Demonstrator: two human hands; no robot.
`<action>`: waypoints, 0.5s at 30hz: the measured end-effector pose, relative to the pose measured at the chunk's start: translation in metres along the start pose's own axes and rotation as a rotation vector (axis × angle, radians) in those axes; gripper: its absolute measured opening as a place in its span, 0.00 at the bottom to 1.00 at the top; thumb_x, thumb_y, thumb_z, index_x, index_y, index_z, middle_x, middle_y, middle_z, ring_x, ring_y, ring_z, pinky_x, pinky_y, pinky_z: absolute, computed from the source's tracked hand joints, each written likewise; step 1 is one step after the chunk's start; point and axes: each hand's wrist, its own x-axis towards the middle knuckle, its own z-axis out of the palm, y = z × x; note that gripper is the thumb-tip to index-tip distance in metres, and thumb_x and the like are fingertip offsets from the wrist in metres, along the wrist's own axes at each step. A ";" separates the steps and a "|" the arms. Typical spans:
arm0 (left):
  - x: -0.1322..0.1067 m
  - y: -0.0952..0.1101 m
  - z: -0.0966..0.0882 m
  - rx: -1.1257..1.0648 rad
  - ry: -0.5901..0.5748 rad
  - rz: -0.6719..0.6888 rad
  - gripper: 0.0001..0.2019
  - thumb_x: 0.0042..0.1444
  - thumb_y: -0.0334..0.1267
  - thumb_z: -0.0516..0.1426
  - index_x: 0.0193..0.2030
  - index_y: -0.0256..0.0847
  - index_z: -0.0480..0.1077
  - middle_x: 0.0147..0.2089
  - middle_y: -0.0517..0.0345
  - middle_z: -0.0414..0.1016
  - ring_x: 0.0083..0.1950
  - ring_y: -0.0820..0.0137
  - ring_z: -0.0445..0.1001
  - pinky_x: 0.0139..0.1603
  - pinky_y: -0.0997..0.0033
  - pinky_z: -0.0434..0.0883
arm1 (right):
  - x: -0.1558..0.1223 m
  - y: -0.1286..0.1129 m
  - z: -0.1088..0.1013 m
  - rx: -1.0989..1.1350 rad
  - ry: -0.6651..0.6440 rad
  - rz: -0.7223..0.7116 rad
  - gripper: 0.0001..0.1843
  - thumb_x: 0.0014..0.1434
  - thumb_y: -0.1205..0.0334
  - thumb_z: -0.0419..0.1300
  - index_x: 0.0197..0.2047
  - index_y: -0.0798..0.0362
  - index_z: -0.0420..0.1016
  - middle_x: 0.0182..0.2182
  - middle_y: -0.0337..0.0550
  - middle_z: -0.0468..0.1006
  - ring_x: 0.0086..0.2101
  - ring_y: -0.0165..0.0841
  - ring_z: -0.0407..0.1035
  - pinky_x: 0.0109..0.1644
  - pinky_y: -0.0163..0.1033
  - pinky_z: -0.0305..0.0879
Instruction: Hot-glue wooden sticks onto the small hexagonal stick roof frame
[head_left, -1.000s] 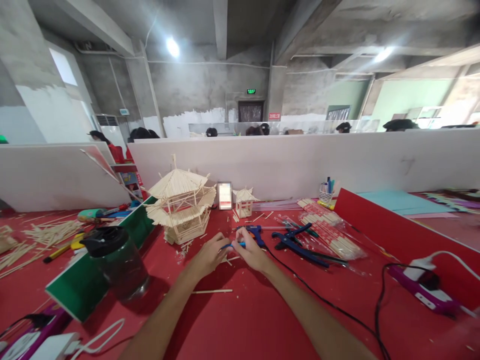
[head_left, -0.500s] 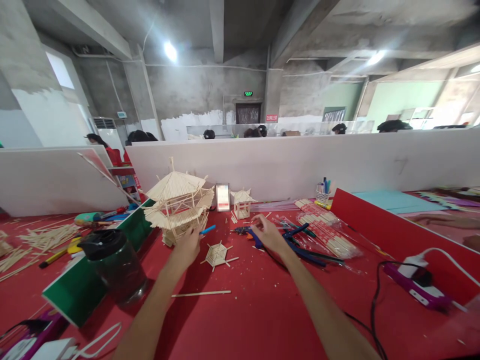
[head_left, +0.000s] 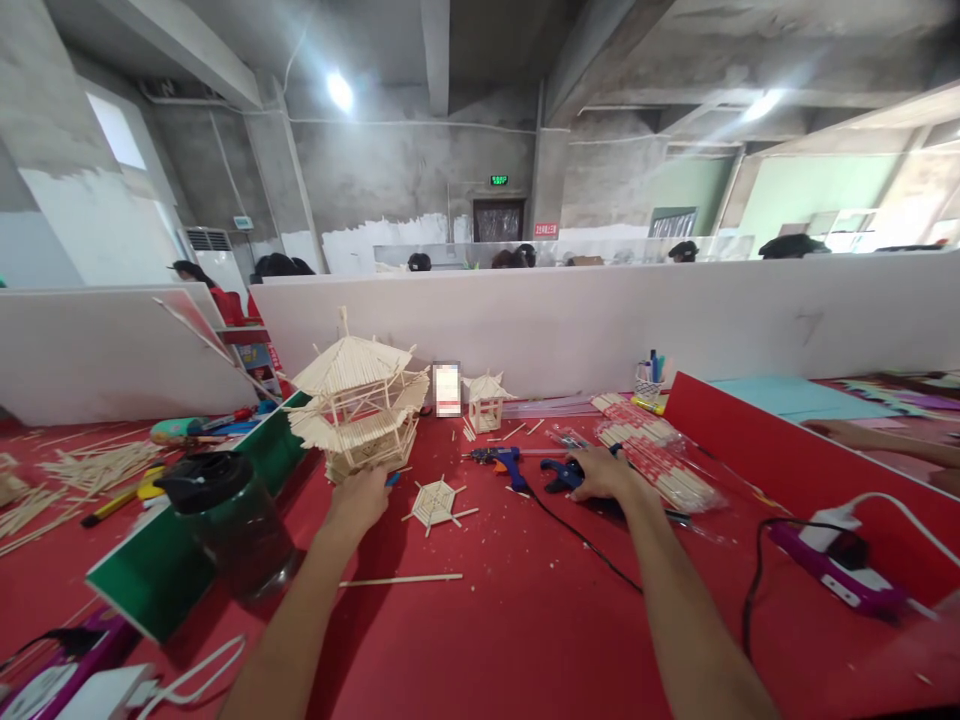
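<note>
My left hand (head_left: 360, 497) is closed beside the base of a large pagoda model (head_left: 352, 405) built of thin wooden sticks. A short length of blue pen (head_left: 393, 479) shows at its fingertips; the rest is hidden. To the right, my right hand (head_left: 606, 472) curls over a blue-handled hand tool (head_left: 556, 476), covering most of it, so its jaws cannot be made out. Between the hands lies a flat hexagonal web of sticks (head_left: 436, 503). A blue glue gun (head_left: 506, 460) rests just left of my right hand.
A small stick pavilion (head_left: 487, 402) stands behind. Bagged sticks (head_left: 660, 455) lie right, before a red divider (head_left: 750, 450). A dark bottle (head_left: 229, 530) and a green divider (head_left: 187, 560) stand left. One loose stick (head_left: 401, 580) lies in front. A cord (head_left: 585, 540) trails from the glue gun.
My right hand has moved right, from above the glue gun onto the blue-handled tool. My left hand has shifted slightly left and down, and less of the blue pen shows.
</note>
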 end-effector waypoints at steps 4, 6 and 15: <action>-0.003 0.027 -0.001 -0.111 -0.056 0.321 0.07 0.60 0.36 0.52 0.37 0.41 0.70 0.40 0.52 0.76 0.43 0.62 0.74 0.43 0.67 0.66 | 0.002 0.003 0.001 -0.027 0.091 -0.003 0.29 0.41 0.57 0.71 0.49 0.49 0.77 0.51 0.54 0.74 0.53 0.55 0.66 0.58 0.60 0.53; -0.007 0.040 0.003 -0.164 -0.110 0.398 0.05 0.59 0.36 0.53 0.36 0.42 0.70 0.38 0.55 0.75 0.39 0.65 0.73 0.38 0.70 0.65 | 0.002 0.004 -0.002 -0.004 0.174 0.009 0.27 0.42 0.55 0.69 0.48 0.51 0.77 0.47 0.54 0.76 0.51 0.54 0.68 0.56 0.58 0.56; -0.015 0.066 0.026 -0.173 -0.108 0.468 0.07 0.58 0.34 0.54 0.37 0.43 0.74 0.41 0.52 0.74 0.42 0.64 0.74 0.38 0.71 0.64 | 0.003 -0.029 -0.018 0.872 0.491 -0.165 0.19 0.59 0.46 0.49 0.40 0.53 0.70 0.36 0.46 0.77 0.39 0.39 0.71 0.44 0.42 0.65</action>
